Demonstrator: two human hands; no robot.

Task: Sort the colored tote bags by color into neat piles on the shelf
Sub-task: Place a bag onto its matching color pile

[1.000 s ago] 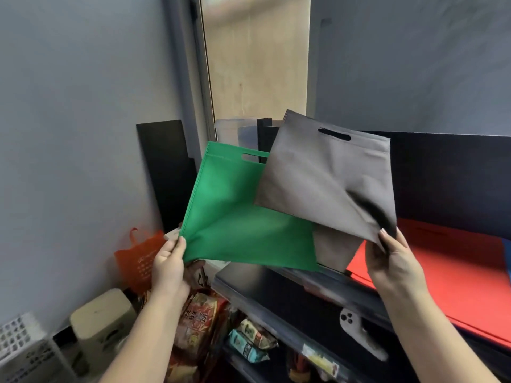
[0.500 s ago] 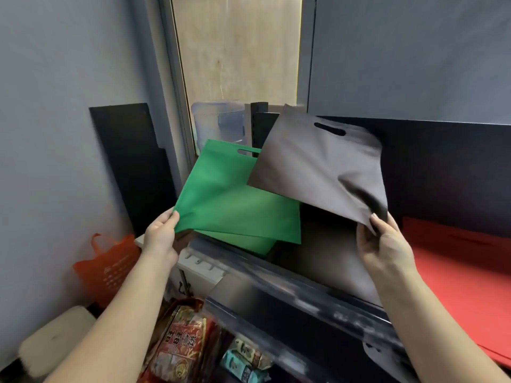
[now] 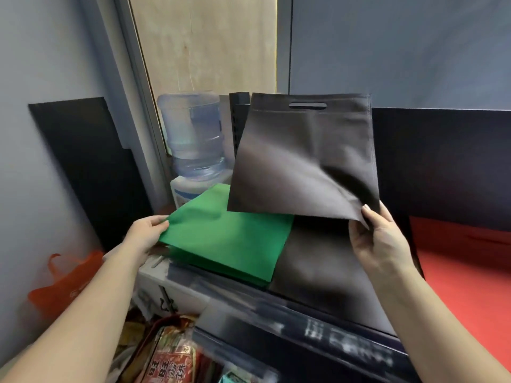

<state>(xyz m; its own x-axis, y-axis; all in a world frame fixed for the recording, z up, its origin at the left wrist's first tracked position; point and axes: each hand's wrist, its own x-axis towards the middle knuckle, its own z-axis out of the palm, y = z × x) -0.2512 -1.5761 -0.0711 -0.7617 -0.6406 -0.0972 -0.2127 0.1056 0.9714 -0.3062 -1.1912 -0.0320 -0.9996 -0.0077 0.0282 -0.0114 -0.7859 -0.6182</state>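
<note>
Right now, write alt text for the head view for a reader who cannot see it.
A person's left hand holds a green tote bag lying on a green pile on a dark shelf, while the right hand pinches the corner of a grey tote bag raised above a grey pile. Red bags lie to the right; a water bottle stands behind.

Shelf front edge [image 3: 318, 324] blurred, label print unreadable. Raised grey bag [image 3: 301, 158] hides the green bag's [image 3: 229, 239] far corner. Red pile [image 3: 470, 272] cut off at right edge. Snack packets [image 3: 168, 363] cropped below.
</note>
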